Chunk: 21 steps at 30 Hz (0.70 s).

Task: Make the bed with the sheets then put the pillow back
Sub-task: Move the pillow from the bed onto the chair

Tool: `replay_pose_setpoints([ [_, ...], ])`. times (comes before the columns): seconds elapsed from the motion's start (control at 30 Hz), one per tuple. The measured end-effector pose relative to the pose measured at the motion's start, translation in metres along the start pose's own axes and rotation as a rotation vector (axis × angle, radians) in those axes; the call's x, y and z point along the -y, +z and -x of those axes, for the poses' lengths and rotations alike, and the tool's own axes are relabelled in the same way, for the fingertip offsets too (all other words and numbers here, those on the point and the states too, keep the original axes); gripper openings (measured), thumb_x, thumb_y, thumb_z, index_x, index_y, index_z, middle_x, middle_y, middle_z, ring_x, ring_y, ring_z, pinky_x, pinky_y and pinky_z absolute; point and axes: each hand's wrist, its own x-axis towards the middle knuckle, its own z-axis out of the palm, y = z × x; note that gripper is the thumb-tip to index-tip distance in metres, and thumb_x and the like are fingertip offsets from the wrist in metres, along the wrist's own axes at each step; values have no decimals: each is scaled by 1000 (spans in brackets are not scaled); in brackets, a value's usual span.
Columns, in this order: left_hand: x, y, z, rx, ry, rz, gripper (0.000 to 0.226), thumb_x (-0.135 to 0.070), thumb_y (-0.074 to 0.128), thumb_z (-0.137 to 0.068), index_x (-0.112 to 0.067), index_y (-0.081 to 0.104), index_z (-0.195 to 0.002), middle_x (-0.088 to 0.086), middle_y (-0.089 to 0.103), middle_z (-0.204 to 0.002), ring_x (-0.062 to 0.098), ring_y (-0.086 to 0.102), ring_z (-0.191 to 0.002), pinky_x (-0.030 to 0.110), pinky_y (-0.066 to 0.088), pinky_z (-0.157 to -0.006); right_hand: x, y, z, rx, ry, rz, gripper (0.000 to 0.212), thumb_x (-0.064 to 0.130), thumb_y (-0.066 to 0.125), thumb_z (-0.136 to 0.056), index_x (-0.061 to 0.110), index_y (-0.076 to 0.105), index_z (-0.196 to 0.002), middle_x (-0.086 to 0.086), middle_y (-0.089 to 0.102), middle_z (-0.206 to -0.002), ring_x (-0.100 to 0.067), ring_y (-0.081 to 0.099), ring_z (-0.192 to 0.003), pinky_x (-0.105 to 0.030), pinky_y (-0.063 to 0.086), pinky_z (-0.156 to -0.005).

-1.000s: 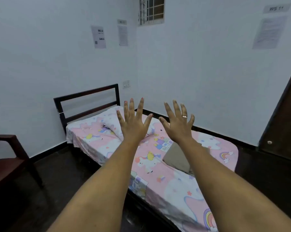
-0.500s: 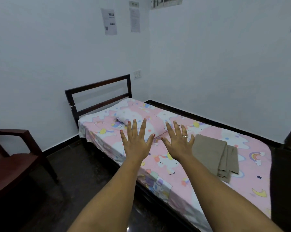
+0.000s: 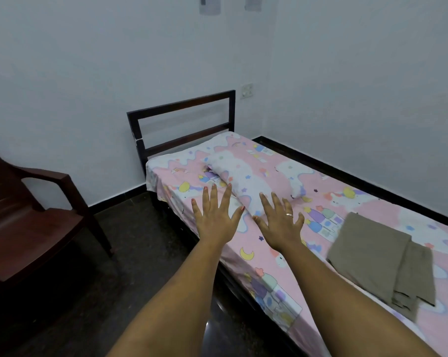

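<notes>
A single bed point(image 3: 266, 256) covered with a pink cartoon-print sheet stands in the room's corner, its dark headboard point(image 3: 181, 124) against the far wall. A pillow point(image 3: 246, 181) in matching print lies slanted near the head end. A folded brown sheet point(image 3: 374, 258) rests on the mattress to the right. My left hand point(image 3: 215, 217) and my right hand point(image 3: 279, 222) are stretched out with fingers spread, backs up, over the near side of the bed just short of the pillow. Neither holds anything.
A dark wooden armchair point(image 3: 24, 222) stands at the left on the dark floor point(image 3: 130, 253). White walls close in behind and to the right of the bed. A wall switch point(image 3: 246, 90) sits beside the headboard.
The view has dropped and moved closer to the bed. Both spread hands have come lower, from up in front of the wall to over the mattress near the pillow.
</notes>
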Motion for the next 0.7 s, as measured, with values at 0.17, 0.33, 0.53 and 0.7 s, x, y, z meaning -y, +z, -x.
replay_pose_setpoints([
  [0.17,22,32,-83,124,54,-84,90,-77,-24,-68,-40,-10,-149,1,-10,-160,22,-16,-146,53,-11,-113,2,21,-92,65,-41,75,59,57,21,-98,44,-4,-149,13,-10,-159,-18,-5,-147,-57,9,-111],
  [0.33,44,57,-159,131,55,-136,82,-73,-16,-73,-42,-8,-149,1,-6,-160,22,-13,-146,48,-23,-106,11,20,-187,80,-62,107,58,57,19,-98,44,-6,-149,12,-7,-160,-19,-3,-147,-57,7,-112],
  [0.53,53,95,-240,90,89,-67,96,-74,-31,-69,-39,10,-148,4,14,-159,25,5,-147,50,-10,-111,25,47,-265,33,-135,147,97,74,-34,-62,44,-4,-149,12,0,-160,-19,6,-147,-58,8,-109],
  [0.7,61,142,-322,179,139,-45,89,-74,-36,-62,-42,-11,-141,2,3,-160,22,-5,-147,48,-18,-108,22,61,-346,94,-40,152,58,59,15,-97,44,-8,-148,11,-6,-160,-19,-1,-148,-57,6,-112],
])
